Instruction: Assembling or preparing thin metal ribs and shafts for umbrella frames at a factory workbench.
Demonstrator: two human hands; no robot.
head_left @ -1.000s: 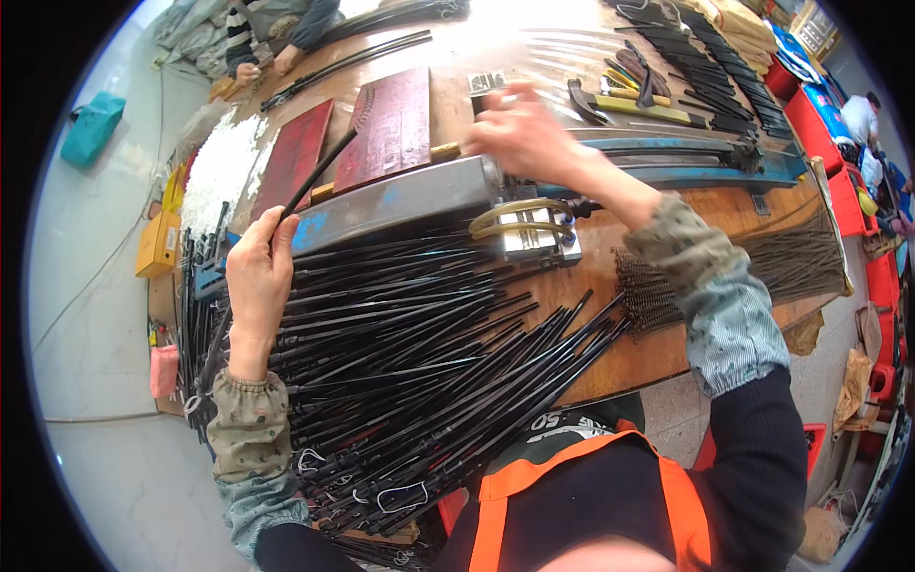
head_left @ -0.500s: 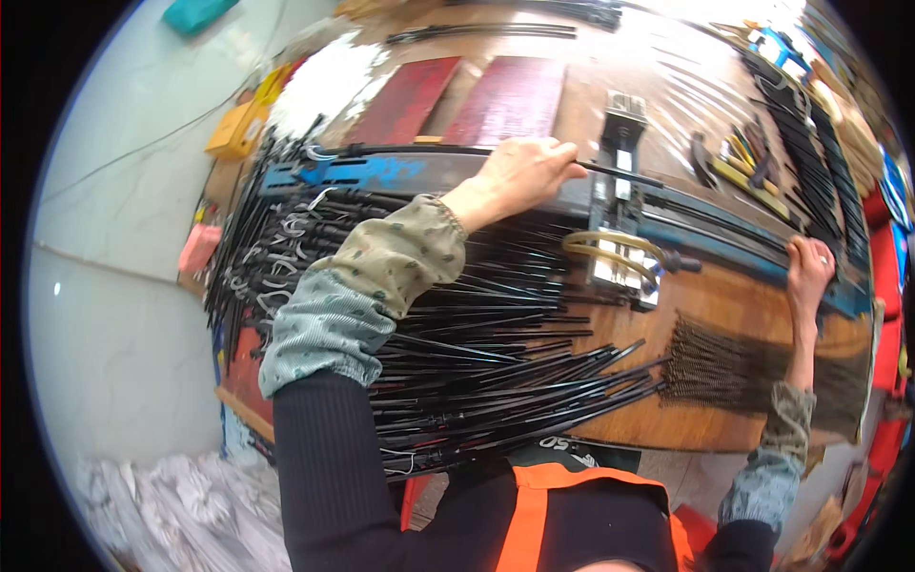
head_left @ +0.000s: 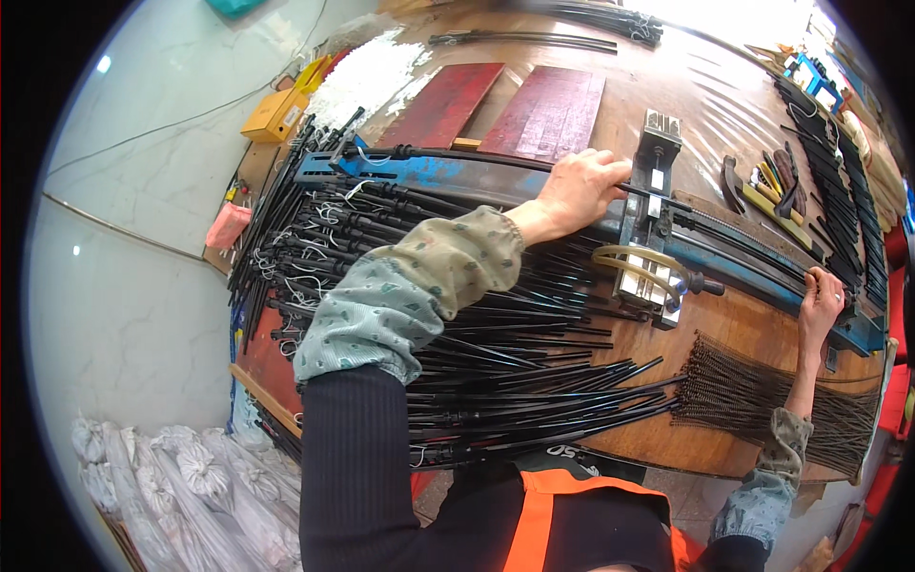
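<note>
A long blue metal rail (head_left: 429,172) runs across the bench, with a metal clamping block (head_left: 648,205) mounted over it. A thin black rod (head_left: 691,209) lies along the rail and passes through the block. My left hand (head_left: 583,191) is closed round this rod just left of the block, its fingertips almost at the metal. Near the rail's right end my right hand (head_left: 822,296) has its fingers curled together on the rod's thin far part; the fingertips are partly hidden. Curved tan hoses (head_left: 639,255) loop off the block's near side.
Many black rods (head_left: 496,315) with white cords lie heaped on the near left. A bundle of thin coiled springs (head_left: 734,391) is at the near right. Beyond the rail are two red boards (head_left: 543,110), white pieces (head_left: 367,81), hand tools (head_left: 772,191) and more black rods (head_left: 829,162).
The whole view has shifted, so the bench appears further right and lower. My left hand has slid a little right along the rod, closer to the block. My right hand stays near the rail's right end.
</note>
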